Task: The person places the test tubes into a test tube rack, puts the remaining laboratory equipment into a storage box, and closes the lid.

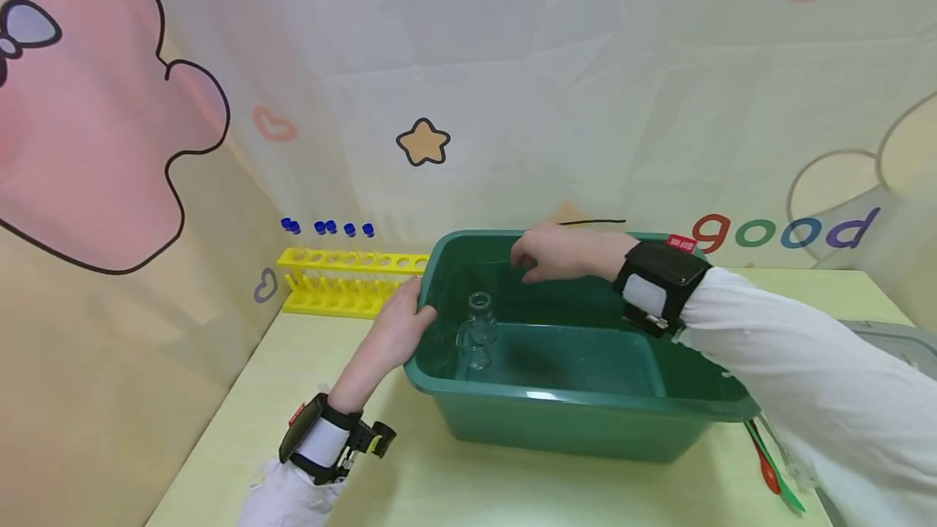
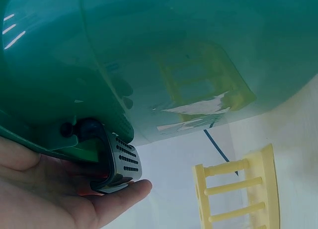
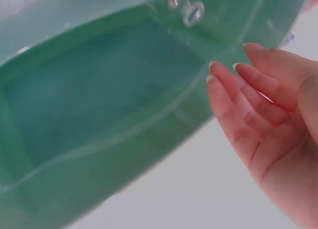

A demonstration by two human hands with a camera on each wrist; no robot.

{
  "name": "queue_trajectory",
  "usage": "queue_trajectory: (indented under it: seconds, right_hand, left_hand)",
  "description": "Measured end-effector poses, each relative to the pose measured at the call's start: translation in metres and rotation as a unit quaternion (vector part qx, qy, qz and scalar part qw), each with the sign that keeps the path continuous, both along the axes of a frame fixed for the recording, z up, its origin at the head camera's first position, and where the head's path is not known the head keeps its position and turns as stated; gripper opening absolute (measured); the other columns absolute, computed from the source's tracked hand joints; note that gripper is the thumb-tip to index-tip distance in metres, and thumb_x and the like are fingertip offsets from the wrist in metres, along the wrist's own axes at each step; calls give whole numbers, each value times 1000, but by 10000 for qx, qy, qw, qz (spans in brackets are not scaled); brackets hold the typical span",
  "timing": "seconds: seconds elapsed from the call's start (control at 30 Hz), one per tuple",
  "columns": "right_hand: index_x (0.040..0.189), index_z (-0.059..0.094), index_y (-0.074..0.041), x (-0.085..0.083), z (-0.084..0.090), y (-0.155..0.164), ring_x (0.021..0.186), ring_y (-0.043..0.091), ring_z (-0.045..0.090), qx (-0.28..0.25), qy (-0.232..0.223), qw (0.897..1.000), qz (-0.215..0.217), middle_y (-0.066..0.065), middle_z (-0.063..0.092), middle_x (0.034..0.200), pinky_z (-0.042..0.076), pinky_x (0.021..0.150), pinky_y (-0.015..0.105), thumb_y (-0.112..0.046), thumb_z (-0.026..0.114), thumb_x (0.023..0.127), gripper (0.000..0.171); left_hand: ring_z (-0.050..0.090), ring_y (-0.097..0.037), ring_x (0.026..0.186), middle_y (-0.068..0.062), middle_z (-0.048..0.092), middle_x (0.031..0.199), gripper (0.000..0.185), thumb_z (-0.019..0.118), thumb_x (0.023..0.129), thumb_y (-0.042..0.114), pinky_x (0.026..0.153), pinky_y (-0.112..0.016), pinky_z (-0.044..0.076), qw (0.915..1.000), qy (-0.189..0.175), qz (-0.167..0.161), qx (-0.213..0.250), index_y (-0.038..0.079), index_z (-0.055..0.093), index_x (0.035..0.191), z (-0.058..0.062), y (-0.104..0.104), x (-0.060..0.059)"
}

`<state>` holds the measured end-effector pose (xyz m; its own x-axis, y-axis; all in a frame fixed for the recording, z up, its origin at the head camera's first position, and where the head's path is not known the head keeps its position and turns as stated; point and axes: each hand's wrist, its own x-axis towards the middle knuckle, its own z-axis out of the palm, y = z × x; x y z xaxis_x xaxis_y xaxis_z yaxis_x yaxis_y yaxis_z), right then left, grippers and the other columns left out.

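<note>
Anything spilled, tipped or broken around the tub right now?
Nothing stands out. The glass flask stands upright inside the green tub, the yellow rack sits level behind it, and I see no spill on the table.

"good" — coloured letters, backdrop cloth
</note>
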<state>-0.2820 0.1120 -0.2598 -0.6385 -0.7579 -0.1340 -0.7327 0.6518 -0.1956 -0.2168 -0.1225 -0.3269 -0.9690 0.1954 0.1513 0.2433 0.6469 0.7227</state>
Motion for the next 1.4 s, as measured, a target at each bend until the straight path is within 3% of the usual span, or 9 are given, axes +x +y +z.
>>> queue_trajectory:
  seconds: [0.33, 0.5, 0.67, 0.77, 0.97, 1.13, 1.23, 1.33, 1.4]
  right_hand:
    - [107, 59, 7, 11, 28, 94, 88, 27, 56, -932, 135, 9927, -748, 15, 59, 101, 45, 75, 40, -8, 61, 85, 26]
    - [112, 53, 11, 17, 16, 137, 93, 35, 53, -710, 391, 9892, -1222, 22, 55, 106, 45, 75, 44, -11, 65, 83, 38]
    - [126, 32, 16, 26, -9, 167, 102, 45, 47, -748, 170, 9803, -1819, 34, 42, 117, 42, 78, 51, -25, 68, 81, 70]
    - [130, 19, 17, 30, -27, 175, 107, 49, 42, -931, -52, 9741, -2057, 39, 35, 122, 38, 81, 57, -28, 66, 83, 80]
    - [132, 4, 17, 33, -50, 173, 104, 51, 43, -1287, -378, 9620, -2379, 42, 30, 123, 37, 81, 57, -9, 47, 93, 64]
    - [133, -7, 16, 33, -54, 168, 113, 54, 30, -1511, -633, 9539, -2516, 44, 18, 129, 29, 87, 60, -1, 38, 92, 63]
    - [133, -9, 16, 32, -55, 167, 115, 55, 24, -1572, -735, 9521, -2518, 43, 13, 131, 24, 89, 62, 1, 36, 91, 63]
    - [133, -10, 16, 33, -55, 168, 117, 55, 21, -1579, -772, 9518, -2515, 42, 10, 133, 21, 90, 62, 1, 35, 90, 64]
    - [133, -10, 16, 33, -56, 170, 117, 56, 20, -1584, -780, 9517, -2512, 42, 9, 133, 20, 89, 63, 1, 35, 90, 64]
  left_hand:
    - [49, -29, 88, -12, 49, 92, 23, 43, 87, 1, 74, -42, 48, 10000, -1, -9, 10, -5, 50, 107, -1, -1, 0]
    - [49, -30, 91, -14, 50, 99, 26, 43, 87, 1, 75, -43, 47, 10000, -8, 9, -13, -6, 49, 111, -1, -1, 0]
    - [49, -30, 92, -15, 50, 101, 26, 43, 87, 1, 77, -43, 47, 9999, -77, 34, -88, -6, 49, 111, 0, 0, 0]
    - [49, -30, 92, -15, 49, 100, 25, 43, 87, 0, 76, -43, 47, 9999, -77, 14, -112, -6, 49, 111, 0, 0, -1]
    - [49, -30, 90, -15, 49, 99, 24, 43, 86, 1, 76, -43, 47, 9997, 35, -23, -231, -6, 49, 108, -1, -1, -2]
    - [49, -29, 90, -14, 49, 98, 24, 43, 87, 2, 76, -41, 47, 9998, -13, -12, -220, -6, 48, 109, -1, -4, -1]
    - [53, -27, 90, -14, 49, 100, 26, 43, 89, 4, 75, -40, 48, 9996, -122, -240, -41, -6, 46, 113, -1, -7, -2]
    - [56, -27, 90, -15, 51, 103, 31, 44, 95, 17, 74, -39, 48, 9976, -372, -549, 181, -5, 43, 118, 1, -12, -3]
    - [54, -31, 99, -19, 50, 113, 45, 41, 97, 30, 80, -43, 45, 9972, -454, -586, 133, -5, 39, 125, 3, -16, -3]
